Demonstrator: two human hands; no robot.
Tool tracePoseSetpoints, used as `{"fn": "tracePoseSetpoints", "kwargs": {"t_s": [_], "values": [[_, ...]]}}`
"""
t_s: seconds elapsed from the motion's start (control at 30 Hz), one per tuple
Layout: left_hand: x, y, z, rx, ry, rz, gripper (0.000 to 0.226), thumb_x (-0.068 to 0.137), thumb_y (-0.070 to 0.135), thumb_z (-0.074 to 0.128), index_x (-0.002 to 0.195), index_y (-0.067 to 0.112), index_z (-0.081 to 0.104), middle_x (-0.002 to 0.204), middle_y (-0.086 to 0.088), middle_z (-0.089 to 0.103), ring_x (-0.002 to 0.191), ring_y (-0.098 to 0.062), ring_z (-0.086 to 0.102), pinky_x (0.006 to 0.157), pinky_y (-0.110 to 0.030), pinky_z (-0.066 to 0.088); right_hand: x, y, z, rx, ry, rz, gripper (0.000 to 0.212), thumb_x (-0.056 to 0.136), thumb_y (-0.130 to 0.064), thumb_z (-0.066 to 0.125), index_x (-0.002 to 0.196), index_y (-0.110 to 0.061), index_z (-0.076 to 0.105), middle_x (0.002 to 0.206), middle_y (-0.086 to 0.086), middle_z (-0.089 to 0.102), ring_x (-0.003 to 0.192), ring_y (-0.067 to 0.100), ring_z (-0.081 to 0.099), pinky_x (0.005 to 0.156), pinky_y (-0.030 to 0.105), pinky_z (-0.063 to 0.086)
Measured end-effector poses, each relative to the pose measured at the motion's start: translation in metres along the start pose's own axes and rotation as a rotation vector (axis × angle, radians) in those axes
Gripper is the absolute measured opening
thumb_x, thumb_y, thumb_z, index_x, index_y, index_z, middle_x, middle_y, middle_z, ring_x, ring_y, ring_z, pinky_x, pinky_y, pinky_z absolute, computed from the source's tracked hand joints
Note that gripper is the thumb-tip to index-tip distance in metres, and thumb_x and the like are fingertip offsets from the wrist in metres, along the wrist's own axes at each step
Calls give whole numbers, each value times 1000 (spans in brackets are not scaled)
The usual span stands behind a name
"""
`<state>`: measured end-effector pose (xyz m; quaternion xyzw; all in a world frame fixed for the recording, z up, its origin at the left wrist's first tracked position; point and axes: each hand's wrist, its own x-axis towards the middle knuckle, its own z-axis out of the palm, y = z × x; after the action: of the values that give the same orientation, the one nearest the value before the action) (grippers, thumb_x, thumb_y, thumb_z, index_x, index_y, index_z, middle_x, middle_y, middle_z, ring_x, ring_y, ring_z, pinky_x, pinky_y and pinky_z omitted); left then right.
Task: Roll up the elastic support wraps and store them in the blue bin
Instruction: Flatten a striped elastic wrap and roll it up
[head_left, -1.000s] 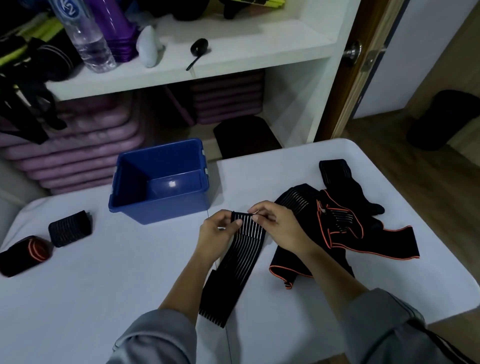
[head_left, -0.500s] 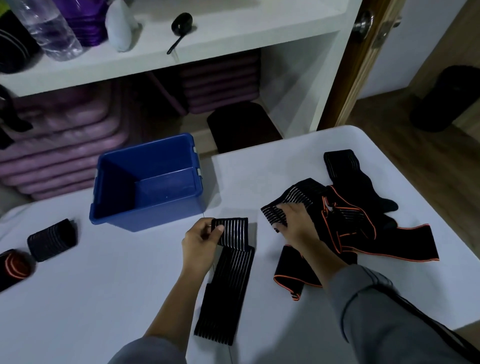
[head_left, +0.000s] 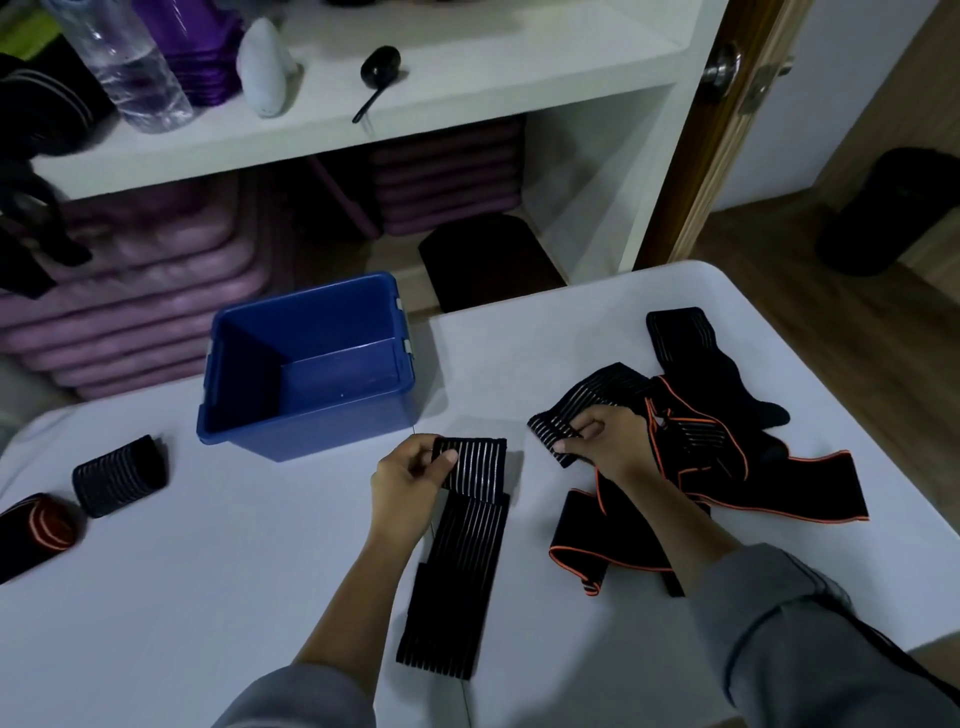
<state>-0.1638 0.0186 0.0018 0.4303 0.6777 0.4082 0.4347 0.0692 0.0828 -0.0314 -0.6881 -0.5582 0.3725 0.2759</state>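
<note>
The striped wrap (head_left: 457, 582) lay flat on the white table (head_left: 208, 597). It ran from the near edge toward the blue bin (head_left: 322, 434), with its far end folded back over itself. The left hand (head_left: 410, 480) was at the left side of that fold, pinching it with the thumb on top and the fingers curled underneath. The rest of the strip lay just to the right of the left forearm.

The right hand (head_left: 608, 447) was to the right of the fold and clear of it. Its fingers were curled, pinching the near end of a second striped wrap (head_left: 597, 387). That wrap led back into a tangled heap of orange-edged wraps (head_left: 810, 483).

The bin stood just beyond the left hand. At the table's far left, well apart from both hands, a striped roll (head_left: 119, 475) lay beside an orange-edged roll (head_left: 39, 525).
</note>
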Motion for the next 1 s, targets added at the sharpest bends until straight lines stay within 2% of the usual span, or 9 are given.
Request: {"fn": "tracePoseSetpoints", "kwargs": {"t_s": [0.07, 0.17, 0.27, 0.37, 0.43, 0.57, 0.7, 0.83, 1.0], "values": [[-5, 11, -1, -24, -15, 25, 11, 85, 11, 66, 84, 21, 68, 80, -17, 61, 77, -24, 62, 72, -20, 51, -5, -19, -15, 90, -34, -63, 18, 66, -12, 83, 75, -12, 68, 65, -3, 61, 55, 1, 57, 54, 11, 47], [-15, 37, -2, -110, -61, 63, 10, 86, 9, 64, 86, 18, 68, 73, -5, 57, 68, -8, 59, 61, -10, 49, -8, -57, -45, 101, -124, -202, 7, 80, -16, 72, 86, -14, 70, 81, -1, 69, 76, 11, 65, 70, 21, 50], [-23, 72, -4, -175, -94, 135, 10, 86, 11, 63, 93, 14, 69, 80, -7, 62, 77, -16, 63, 66, -12, 51, -10, -98, -76, 140, -175, -255, 13, 90, -18, 61, 99, -18, 69, 99, -1, 69, 94, 12, 64, 85, 23, 49], [-32, 113, -6, -225, -105, 248, 11, 86, 11, 64, 88, 20, 70, 81, -8, 68, 82, -24, 67, 76, -29, 56, -20, -134, -101, 219, -241, -290, 22, 94, -13, 52, 100, -26, 68, 103, 0, 69, 99, 14, 64, 93, 32, 50], [-39, 139, -9, -239, -107, 322, 11, 84, 12, 65, 87, 22, 71, 88, -20, 66, 86, -31, 65, 81, -40, 54, -29, -155, -113, 269, -274, -326, 25, 95, -10, 50, 96, -29, 67, 98, -1, 69, 95, 12, 65, 92, 31, 51], [-51, 182, -8, -267, -79, 452, 11, 84, 8, 65, 89, 16, 70, 79, -8, 66, 77, -19, 62, 73, -28, 53, -57, -191, -132, 329, -359, -376, 28, 98, -9, 42, 95, -22, 66, 93, -2, 69, 84, 4, 66, 73, 16, 53], [-60, 205, -4, -305, -9, 531, 20, 82, 4, 67, 96, 18, 70, 76, -10, 66, 73, -16, 60, 72, -27, 54, -75, -212, -145, 381, -382, -428, 31, 99, -8, 38, 97, -18, 68, 94, 3, 69, 89, 12, 66, 76, 22, 52], [-64, 213, -2, -280, 100, 575, 38, 81, 7, 69, 111, 30, 63, 58, 17, 50, 64, -2, 46, 65, -9, 43, -84, -223, -152, 370, -371, -475, 31, 99, -9, 38, 98, -17, 68, 95, 3, 70, 89, 11, 66, 74, 20, 50], [-71, 217, -5, -243, 131, 586, 28, 83, 13, 68, 101, 33, 68, 85, -8, 70, 80, -22, 65, 81, -36, 55, -95, -233, -147, 381, -363, -503, 34, 99, -10, 37, 95, -21, 68, 89, -6, 70, 89, 7, 65, 76, 20, 48]]}}
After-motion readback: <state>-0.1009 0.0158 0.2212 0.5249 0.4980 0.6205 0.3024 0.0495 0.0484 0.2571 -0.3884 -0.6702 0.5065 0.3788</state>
